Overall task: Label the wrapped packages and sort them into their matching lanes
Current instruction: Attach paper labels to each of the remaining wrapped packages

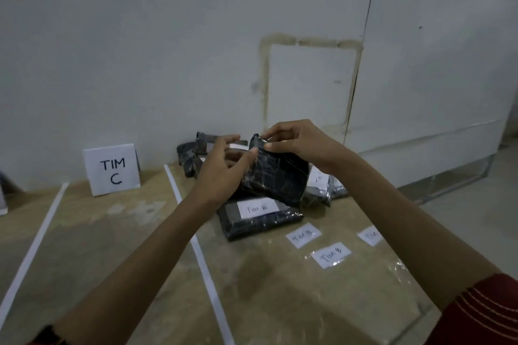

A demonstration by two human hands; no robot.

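A black plastic-wrapped package (276, 176) is held up above the table in both my hands. My left hand (221, 168) grips its left edge with thumb and fingers. At its top corner, my right hand (297, 143) pinches the wrap. Below it lies a labelled package (258, 217) with a white handwritten label. More dark packages (190, 155) are piled by the wall. Three loose white labels (330, 254) lie on the table at the right. A white sign reading TIM C (112, 169) stands at the back of the lane to the left.
White tape strips (196, 246) mark lanes on the brown table (117, 246). Further wrapped packages (322, 187) lie behind the held one. The table's right edge drops to a grey floor (462, 218). A white wall stands close behind.
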